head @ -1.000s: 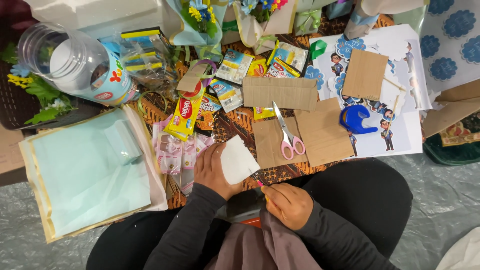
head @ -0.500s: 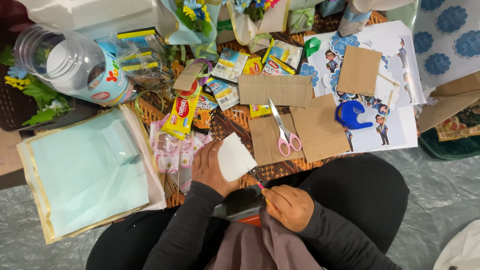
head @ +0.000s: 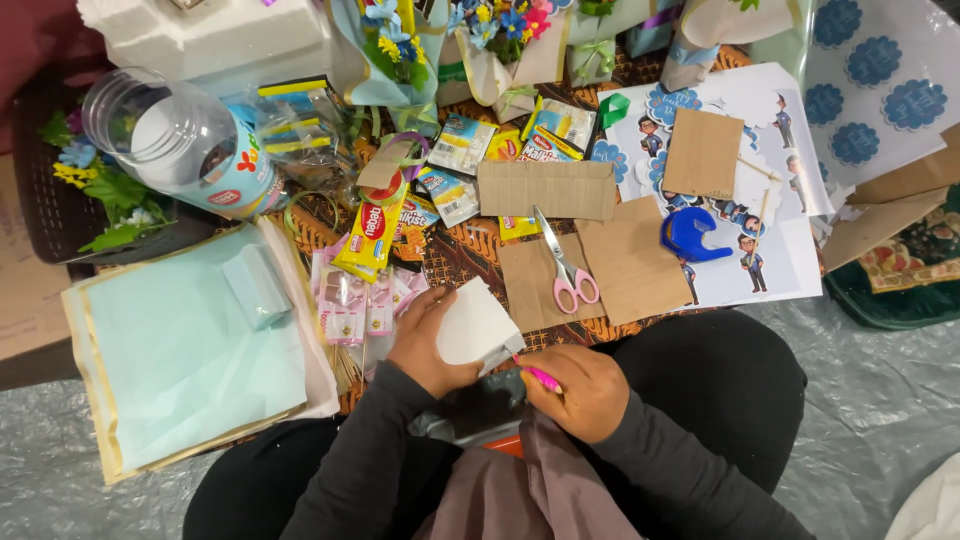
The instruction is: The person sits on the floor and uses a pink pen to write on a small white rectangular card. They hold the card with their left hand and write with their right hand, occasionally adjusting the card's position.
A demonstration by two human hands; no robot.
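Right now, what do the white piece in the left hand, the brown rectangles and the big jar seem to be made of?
White piece in the left hand: looks like thin card or paper, matte, flat with a curved cut edge. Brown rectangles: probably plain cardboard, dull tan, stiff straight edges. Big jar: seemingly clear plastic, glossy and see-through, with a printed label.

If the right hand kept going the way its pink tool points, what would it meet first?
The right hand aims the pink tool up and left. It would meet the white card in the left hand first; the tip looks about touching it, though depth is unclear.
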